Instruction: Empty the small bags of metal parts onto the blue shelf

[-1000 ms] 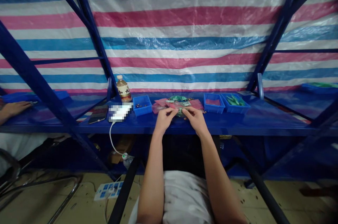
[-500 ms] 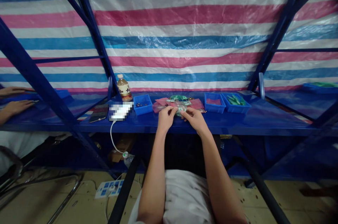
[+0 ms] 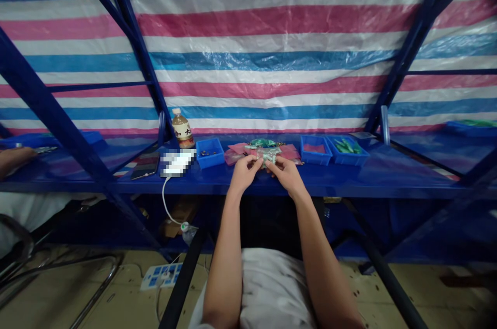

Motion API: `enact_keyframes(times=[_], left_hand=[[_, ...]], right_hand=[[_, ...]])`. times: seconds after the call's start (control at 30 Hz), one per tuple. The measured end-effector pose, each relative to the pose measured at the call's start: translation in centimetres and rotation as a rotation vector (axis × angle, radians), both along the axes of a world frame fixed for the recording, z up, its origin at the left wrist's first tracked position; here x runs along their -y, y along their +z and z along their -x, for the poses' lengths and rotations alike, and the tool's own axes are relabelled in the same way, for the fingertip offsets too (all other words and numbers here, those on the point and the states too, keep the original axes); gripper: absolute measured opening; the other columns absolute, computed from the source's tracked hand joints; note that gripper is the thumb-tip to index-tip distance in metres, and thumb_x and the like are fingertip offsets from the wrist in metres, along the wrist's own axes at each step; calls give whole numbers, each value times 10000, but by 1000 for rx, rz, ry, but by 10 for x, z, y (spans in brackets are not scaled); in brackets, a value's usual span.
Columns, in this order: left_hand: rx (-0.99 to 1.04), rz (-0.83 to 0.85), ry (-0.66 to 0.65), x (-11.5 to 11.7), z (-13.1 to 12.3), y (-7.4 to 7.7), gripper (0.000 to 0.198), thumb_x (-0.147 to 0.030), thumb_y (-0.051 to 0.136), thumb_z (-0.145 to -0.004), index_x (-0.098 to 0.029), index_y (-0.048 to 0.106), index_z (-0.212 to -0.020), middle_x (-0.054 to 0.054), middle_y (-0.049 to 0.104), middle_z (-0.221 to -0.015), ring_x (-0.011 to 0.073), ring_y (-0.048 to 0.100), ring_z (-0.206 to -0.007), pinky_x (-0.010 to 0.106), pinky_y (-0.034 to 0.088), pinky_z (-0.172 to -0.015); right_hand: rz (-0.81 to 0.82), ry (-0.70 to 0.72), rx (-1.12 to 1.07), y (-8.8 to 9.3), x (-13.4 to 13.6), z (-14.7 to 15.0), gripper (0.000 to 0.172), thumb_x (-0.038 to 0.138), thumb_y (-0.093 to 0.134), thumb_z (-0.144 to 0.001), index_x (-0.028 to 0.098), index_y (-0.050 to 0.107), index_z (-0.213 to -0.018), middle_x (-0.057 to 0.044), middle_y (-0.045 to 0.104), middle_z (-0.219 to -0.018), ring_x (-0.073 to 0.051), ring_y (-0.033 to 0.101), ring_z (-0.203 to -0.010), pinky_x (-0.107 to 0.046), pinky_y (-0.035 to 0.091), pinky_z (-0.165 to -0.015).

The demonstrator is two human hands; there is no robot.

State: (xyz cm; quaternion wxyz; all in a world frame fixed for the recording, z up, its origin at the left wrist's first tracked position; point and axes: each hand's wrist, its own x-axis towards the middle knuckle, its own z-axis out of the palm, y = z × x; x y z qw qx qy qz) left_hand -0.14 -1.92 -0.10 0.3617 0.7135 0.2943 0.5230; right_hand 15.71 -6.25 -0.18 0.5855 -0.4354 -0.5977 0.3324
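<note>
Pinching a shiny pale-green plastic packet (image 3: pixel 268 154) with left hand (image 3: pixel 243 173) and right hand (image 3: pixel 288 173), at the near side of thin pink plastic sheeting (image 3: pixel 234 155) (whether touching, cannot tell). With a glossy deep-green pouch (image 3: pixel 262 143) just beyond the grip — and, to its left, a rectangular blue plastic bin (image 3: pixel 212 162) of small brownish parts (image 3: pixel 205 153).

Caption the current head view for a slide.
Left hand and right hand pinch a clear packet at a blue bench, blue bins on either side, striped sheeting behind.
</note>
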Motion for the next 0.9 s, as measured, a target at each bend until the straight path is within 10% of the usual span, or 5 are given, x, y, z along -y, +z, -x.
enact_keyframes(times=[0.9], left_hand=[[-39,31,-91,3,0,-1,338,-460,628,-882,-130,699,-894,40,669,-785,159,578,-703,255,430,-658]], right_hand=[[-43,-53,-2,-4,-2,-2,341,533,623,-829,193,605,-805,10,558,-675,-141,472,-602,-274,406,-569]])
